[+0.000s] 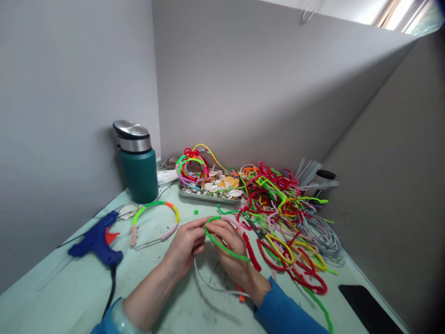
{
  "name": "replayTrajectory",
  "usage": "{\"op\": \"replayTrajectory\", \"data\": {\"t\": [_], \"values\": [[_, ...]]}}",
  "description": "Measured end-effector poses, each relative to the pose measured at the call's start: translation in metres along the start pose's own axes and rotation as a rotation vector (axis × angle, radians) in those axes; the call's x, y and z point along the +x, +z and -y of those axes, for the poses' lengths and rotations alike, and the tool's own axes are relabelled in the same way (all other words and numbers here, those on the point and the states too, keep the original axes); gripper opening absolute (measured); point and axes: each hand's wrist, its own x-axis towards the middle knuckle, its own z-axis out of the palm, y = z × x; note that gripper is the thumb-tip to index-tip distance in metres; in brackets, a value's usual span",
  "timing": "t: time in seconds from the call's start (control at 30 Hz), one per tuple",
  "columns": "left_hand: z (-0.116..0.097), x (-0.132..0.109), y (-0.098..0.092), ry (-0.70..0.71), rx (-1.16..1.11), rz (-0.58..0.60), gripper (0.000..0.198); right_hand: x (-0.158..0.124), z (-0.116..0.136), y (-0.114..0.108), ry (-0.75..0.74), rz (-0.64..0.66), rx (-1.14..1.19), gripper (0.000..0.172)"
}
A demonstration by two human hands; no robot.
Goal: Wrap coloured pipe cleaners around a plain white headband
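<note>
My left hand (pixel 186 243) and my right hand (pixel 229 248) meet at the middle of the table, fingers pinched together. Between them they hold a bent grey wire (pixel 205 280) and a bright green pipe cleaner (pixel 225 249). Bare wire curves below my fingers, its end near my right wrist. Fuzzy pink (pixel 233 221) and red (pixel 252 253) sections arc beyond my right hand. The green strand passes from the fingertips across the back of my right hand. My fingers partly hide where it meets the wire.
At left lie a blue glue gun (pixel 99 241) and a multicoloured fuzzy arch (pixel 155 204), below a teal bottle (pixel 139 174). A metal tray (pixel 215 198) of shell-like pieces stands behind. Scissors (pixel 257 230), a pipe cleaner heap (pixel 274 190), grey wires (pixel 325 234) and a black phone-like slab (pixel 368 308) are right.
</note>
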Motion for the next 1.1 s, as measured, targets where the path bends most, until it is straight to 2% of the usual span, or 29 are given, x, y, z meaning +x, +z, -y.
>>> {"op": "replayTrajectory", "data": {"t": [0.17,0.33,0.47,0.57,0.73,0.83,1.1], "values": [[-0.001,-0.001,0.002,0.05,0.126,0.026,0.039,-0.001,0.002,-0.001,-0.033,0.03,-0.11,0.038],[0.003,-0.001,0.003,0.054,0.065,-0.014,0.029,-0.001,0.004,0.0,-0.089,-0.039,-0.138,0.041],[0.004,0.0,0.003,0.06,-0.037,-0.037,0.034,-0.002,0.002,0.002,-0.117,-0.09,-0.114,0.025],[0.004,0.002,0.001,0.031,-0.003,-0.037,0.037,-0.003,0.0,0.005,-0.002,-0.073,-0.061,0.01],[0.004,0.002,0.001,-0.015,0.02,-0.017,0.035,-0.001,-0.004,0.009,0.3,-0.154,0.067,0.01],[0.004,0.001,0.001,-0.028,0.034,-0.038,0.034,0.002,-0.007,0.009,0.316,-0.185,0.112,0.011],[0.003,0.001,0.001,-0.027,0.108,-0.017,0.032,0.001,-0.013,0.007,0.302,-0.115,0.232,0.01]]}}
